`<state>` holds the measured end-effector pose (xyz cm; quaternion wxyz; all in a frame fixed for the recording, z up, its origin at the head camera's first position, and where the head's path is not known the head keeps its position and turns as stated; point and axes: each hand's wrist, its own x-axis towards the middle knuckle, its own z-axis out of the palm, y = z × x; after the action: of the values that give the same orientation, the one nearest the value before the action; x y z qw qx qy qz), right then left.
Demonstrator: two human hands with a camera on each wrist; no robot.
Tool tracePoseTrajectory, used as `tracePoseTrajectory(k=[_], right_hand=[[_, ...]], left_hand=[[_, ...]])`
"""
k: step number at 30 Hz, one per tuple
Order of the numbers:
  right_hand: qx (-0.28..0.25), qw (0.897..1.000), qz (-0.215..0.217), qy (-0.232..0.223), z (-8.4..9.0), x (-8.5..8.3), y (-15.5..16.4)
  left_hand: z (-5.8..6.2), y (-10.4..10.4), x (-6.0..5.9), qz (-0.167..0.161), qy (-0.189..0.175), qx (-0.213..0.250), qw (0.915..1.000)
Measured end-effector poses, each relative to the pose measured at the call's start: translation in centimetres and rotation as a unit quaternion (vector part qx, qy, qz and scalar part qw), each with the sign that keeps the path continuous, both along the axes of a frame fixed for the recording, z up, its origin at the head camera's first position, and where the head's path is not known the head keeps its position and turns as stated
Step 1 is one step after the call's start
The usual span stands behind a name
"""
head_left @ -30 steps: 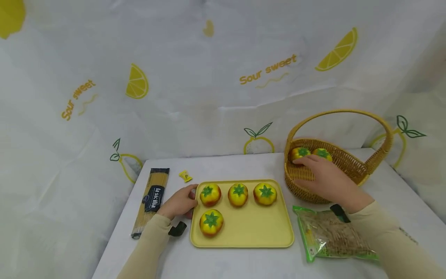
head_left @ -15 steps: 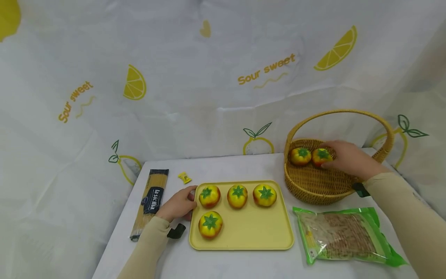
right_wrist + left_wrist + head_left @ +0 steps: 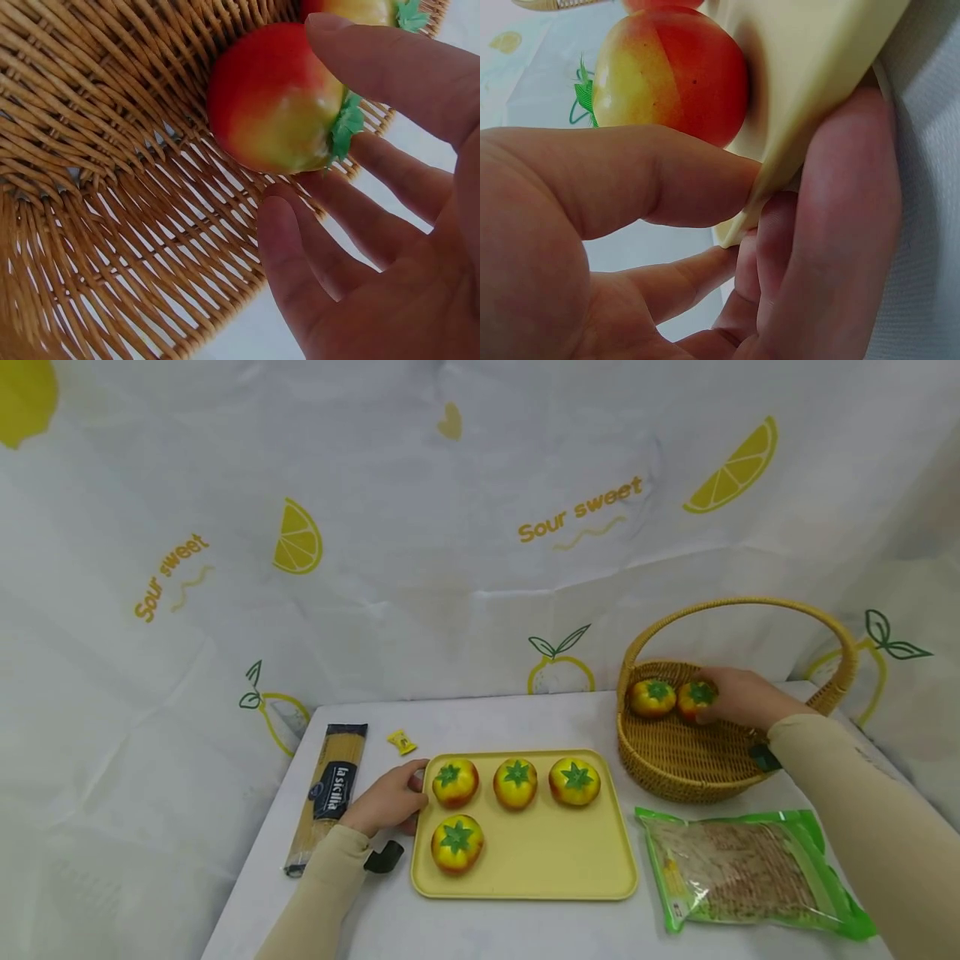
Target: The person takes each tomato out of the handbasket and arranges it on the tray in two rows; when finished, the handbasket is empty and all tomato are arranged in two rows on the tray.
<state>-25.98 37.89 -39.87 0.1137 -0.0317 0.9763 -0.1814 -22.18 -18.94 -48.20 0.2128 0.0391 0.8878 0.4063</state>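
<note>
A yellow tray on the white table carries several red-yellow toy tomatoes. My left hand grips the tray's left rim; in the left wrist view the thumb lies over the tray edge and the fingers curl beneath, next to a tomato. My right hand reaches into the wicker basket, thumb and fingers closing round the right tomato; a second tomato lies to its left. The right wrist view shows that tomato between thumb and fingers on the basket weave.
A dark spaghetti pack lies left of the tray, with a small yellow wrapped sweet behind it. A green bag of noodles lies at the front right, below the basket. A lemon-print cloth hangs behind the table.
My right hand moved from the basket's near rim over to the right tomato inside and settled round it. The left hand stayed on the tray rim.
</note>
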Motion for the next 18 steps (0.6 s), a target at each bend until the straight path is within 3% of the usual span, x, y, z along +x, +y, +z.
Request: tracePoseTrajectory(k=[8,18], right_hand=[[0.001,1.0,-0.003,0.005,-0.4,-0.3,0.3],[0.005,1.0,0.004,0.021,-0.8,-0.3,0.0]], left_hand=[[-0.3,0.1,0.0,0.004,-0.001,0.005,1.0],[0.1,0.2,0.3,0.004,0.002,0.005,1.0]])
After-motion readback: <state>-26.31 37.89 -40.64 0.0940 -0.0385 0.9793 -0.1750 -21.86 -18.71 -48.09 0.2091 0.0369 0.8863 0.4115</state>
